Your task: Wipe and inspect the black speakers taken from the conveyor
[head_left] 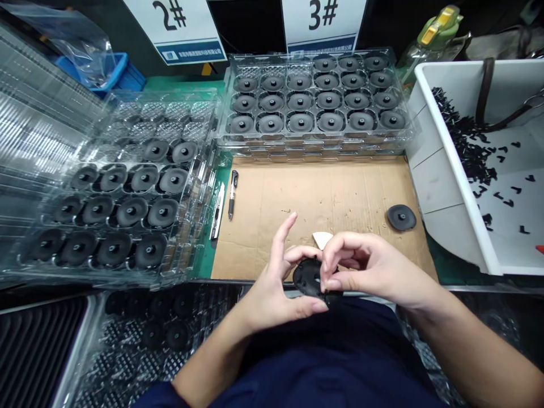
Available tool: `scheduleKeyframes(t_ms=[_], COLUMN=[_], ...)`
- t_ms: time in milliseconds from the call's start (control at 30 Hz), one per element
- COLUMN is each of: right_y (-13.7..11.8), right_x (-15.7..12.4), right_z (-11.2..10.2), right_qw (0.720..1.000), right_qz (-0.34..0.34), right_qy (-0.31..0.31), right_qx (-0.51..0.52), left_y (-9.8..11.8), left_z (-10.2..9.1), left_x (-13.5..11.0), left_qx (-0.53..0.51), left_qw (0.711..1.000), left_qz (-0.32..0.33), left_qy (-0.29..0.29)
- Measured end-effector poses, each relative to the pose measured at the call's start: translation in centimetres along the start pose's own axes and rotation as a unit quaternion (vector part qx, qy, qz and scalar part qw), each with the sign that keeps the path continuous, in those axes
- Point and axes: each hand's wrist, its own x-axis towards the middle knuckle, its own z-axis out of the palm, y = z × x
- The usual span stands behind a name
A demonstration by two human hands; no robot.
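The clear moulded plastic tray on the left [203,187] and the second clear tray at the back [314,148] crowd the bench, both with rows of dark discs seated in round wells. The white plastic bin [442,187] closes off the right side. That leaves the brown cardboard sheet [323,187] as the only soft, open ground, and I'd judge the work is best kept low over its near edge, so a slip lands on card and not down past the bench.

The left hand [272,283] is closed on a black round plastic disc [308,275], thumb under one edge, middle fingers curled over the top and forefinger standing free. The right hand [378,266] pinches the same disc at its right rim between thumb and bent fingertips. To my eye, the left should stay the steady holder, gripping by the rim, while the right does the fine fingering. Both hands pressing hard would only hide the face being worked.

The disc sits between the two hands, just off the card's near edge, above the person's dark blue lap. It looks matt and shallow, with tiny pale specks near its rim, and is half covered by fingers. A loose matching black disc [401,217] lies well to the right. A small white wedge-shaped piece [323,239] rests just behind the fingers.
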Motion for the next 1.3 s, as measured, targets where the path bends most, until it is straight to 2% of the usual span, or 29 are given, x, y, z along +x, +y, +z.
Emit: scheduleKeyframes(t_ms=[133, 333, 467, 567, 667, 733, 800, 867, 933, 1000, 1067, 1167, 1200, 1233, 1300], right_y=[0.4, 1.4, 2.2, 2.8, 3.3, 3.5, 3.6, 3.6, 3.7, 4.1, 4.8, 6.7, 7.4, 8.3, 9.9], right_x=[-0.4, -1.1, -2.3, -3.4, -3.9, -3.8, -3.1, -2.2, -1.2, -0.5, 0.0, 0.6, 0.8, 1.0, 1.4], right_z=[0.3, 0.6, 0.0, -0.6, -0.9, -0.9, -0.7, -0.5, -0.2, -0.3, -1.1, -3.8, -4.9, -6.0, -7.9], right_qw=[1.0, 0.992, 0.983, 0.966, 0.934, 0.905, 0.86, 0.825, 0.817, 0.825, 0.831, 0.818, 0.807, 0.797, 0.786], right_qz=[0.004, -0.046, -0.084, -0.093, -0.111, -0.131, -0.172, -0.218, -0.248, -0.264, -0.255, -0.189, -0.166, -0.15, -0.128], right_qy=[0.023, 0.116, 0.147, 0.175, 0.177, 0.154, 0.152, 0.204, 0.25, 0.232, 0.206, 0.261, 0.28, 0.291, 0.294], right_qx=[-0.006, -0.033, -0.068, -0.166, -0.288, -0.375, -0.456, -0.48, -0.457, -0.443, -0.45, -0.477, -0.492, -0.507, -0.529], left_y=[-0.4, -1.2, -1.3, -1.4, -1.3, -1.2, -1.1, -1.4, -1.9, -2.2, -1.6, 1.2, 2.5, 3.9, 6.4], left_z=[-0.1, -0.2, -0.3, -0.3, -0.4, -0.4, -0.1, 0.3, 0.5, 0.1, -1.3, -5.6, -7.6, -9.8, -14.9], left_x=[-0.1, 0.1, 0.2, 0.2, 0.4, 0.7, 1.1, 1.2, 1.2, 0.8, 0.0, -1.9, -2.5, -3.0, -3.6], left_qx=[0.017, 0.049, 0.055, 0.051, 0.043, 0.053, 0.057, 0.036, 0.02, 0.051, 0.113, 0.242, 0.316, 0.392, 0.478], left_qw=[1.0, 0.992, 0.989, 0.989, 0.988, 0.991, 0.996, 0.997, 0.993, 0.988, 0.98, 0.946, 0.916, 0.873, 0.801], left_qz=[0.016, 0.103, 0.124, 0.121, 0.123, 0.103, 0.04, -0.047, -0.107, -0.121, -0.121, -0.118, -0.115, -0.111, -0.12], left_qy=[0.009, 0.05, 0.058, 0.07, 0.079, 0.073, 0.056, 0.043, 0.052, 0.08, 0.114, 0.183, 0.219, 0.268, 0.34])
